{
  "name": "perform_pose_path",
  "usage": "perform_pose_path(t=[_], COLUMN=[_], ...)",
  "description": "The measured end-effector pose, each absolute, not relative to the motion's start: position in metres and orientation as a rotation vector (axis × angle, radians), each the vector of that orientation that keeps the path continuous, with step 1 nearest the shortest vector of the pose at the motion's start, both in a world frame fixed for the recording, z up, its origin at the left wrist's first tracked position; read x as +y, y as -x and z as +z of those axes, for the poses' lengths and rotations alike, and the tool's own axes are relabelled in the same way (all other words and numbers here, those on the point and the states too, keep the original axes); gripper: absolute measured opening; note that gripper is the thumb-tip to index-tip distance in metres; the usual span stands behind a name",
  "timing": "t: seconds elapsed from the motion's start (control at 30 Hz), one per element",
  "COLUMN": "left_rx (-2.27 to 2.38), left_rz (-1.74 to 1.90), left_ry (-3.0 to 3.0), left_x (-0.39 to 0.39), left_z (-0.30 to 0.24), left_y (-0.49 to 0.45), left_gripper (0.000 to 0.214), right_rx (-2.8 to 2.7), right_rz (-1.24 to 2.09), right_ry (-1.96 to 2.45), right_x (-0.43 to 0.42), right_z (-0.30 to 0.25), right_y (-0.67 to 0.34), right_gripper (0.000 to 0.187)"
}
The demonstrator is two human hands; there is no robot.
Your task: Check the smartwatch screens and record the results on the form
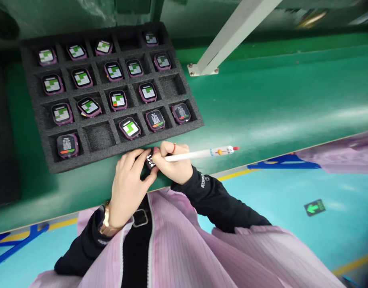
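Note:
My left hand [129,180] is closed around the edges of a small dark smartwatch [151,161] at the table's front edge. White marks show on its screen; the rest of it is hidden by fingers. In my right hand [176,164] is a slim white pen [196,155] with a small figure and a red tip at its upper end. The pen slants, its lower end lost among the fingers over the watch. Just beyond both hands lies a black foam tray [82,165] holding several purple-cased smartwatches [130,128] with lit screens, most green and white.
A white metal post [229,38] is bolted to the green table [262,104] right of the tray. Some tray compartments [99,136] hold no watch. Below the table edge, a blue floor [262,196] carries a green arrow sign [315,207].

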State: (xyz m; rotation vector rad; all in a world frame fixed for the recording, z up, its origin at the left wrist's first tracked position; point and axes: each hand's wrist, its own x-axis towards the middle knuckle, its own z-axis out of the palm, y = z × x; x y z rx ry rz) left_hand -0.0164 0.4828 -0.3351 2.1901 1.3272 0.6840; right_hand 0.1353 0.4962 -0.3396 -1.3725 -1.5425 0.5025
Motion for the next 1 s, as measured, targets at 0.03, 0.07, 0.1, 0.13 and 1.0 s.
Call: perform_pose_path(t=[0.03,0.07,0.1,0.13,1.0], left_rx=[1.326,1.325,1.324,1.323,1.321], left_rz=[0.684,0.684,0.686,0.688,0.706], left_ry=[-2.19,-2.191,-2.193,-2.194,-2.2], left_x=[0.4828,0.4829,0.4829,0.483,0.4828], left_z=[-0.3351,-0.3351,-0.3351,-0.3352,-0.3354], left_y=[0.0165,0.0166,0.0166,0.0167,0.0163], left_gripper=[0.041,0.041,0.041,0.041,0.04], right_rx=[-1.543,-1.542,-1.542,-1.54,-1.532], right_rz=[0.504,0.503,0.499,0.492,0.474], right_ry=[1.367,1.364,1.363,1.363,1.387], right_x=[0.4964,0.4966,0.4968,0.4969,0.4958], right_z=[-0.3395,-0.3395,-0.3394,-0.3394,-0.339], right_y=[-0.1352,-0.1351,-0.1351,-0.135,-0.1359], right_gripper=[0.038,0.038,0.038,0.038,0.037])
